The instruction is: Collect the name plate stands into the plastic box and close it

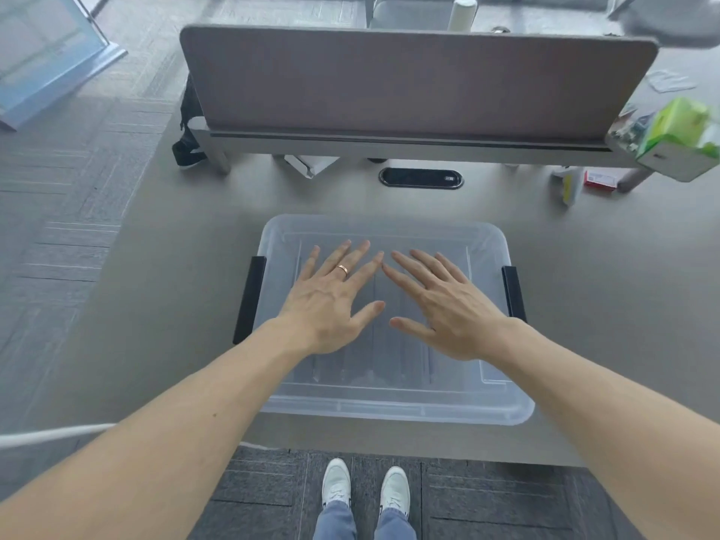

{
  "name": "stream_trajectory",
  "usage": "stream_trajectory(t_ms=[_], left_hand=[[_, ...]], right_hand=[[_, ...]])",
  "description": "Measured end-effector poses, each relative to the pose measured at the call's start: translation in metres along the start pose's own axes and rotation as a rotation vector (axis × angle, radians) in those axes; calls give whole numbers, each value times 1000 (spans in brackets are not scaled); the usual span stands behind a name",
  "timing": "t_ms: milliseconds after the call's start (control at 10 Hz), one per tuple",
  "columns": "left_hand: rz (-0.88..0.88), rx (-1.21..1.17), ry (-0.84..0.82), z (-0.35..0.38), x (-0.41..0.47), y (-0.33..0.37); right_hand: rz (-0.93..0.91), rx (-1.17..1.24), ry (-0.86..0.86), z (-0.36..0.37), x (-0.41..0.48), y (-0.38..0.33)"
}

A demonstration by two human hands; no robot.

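A clear plastic box (393, 407) sits on the grey desk in front of me with its translucent lid (389, 231) on top. Black latches flank it, the left latch (249, 300) and the right latch (513, 292). Through the lid I make out several clear name plate stands (374, 368) lying inside. My left hand (331, 302) and my right hand (448, 305) lie flat on the lid, side by side, fingers spread, index fingertips nearly touching. Neither hand holds anything.
A grey desk partition (413, 83) stands behind the box, with a black cable port (420, 178) in front of it. A green tissue box (682, 138) and small items are at the far right. The desk's front edge is near my feet.
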State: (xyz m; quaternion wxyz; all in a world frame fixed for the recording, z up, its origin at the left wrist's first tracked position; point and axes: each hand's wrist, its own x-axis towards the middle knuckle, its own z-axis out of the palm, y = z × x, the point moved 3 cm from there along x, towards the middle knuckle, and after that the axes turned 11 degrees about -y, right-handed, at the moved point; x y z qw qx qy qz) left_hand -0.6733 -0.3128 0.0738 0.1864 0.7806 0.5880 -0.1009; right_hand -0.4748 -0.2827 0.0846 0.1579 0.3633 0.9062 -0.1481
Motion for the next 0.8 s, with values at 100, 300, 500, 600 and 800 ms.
stream_trajectory(t_ms=[100, 300, 500, 600, 800], left_hand=[[9, 10, -5, 3, 2, -1], [4, 80, 72, 18, 10, 0], [-15, 109, 11, 21, 12, 1], [-23, 94, -109, 7, 9, 5], [18, 12, -180, -59, -13, 16]], right_hand=[[-32, 3, 1, 2, 6, 5], [-38, -129, 52, 16, 21, 10], [-26, -132, -27, 18, 24, 5], [8, -152, -164, -2, 17, 0], [-33, 53, -72, -84, -37, -19]])
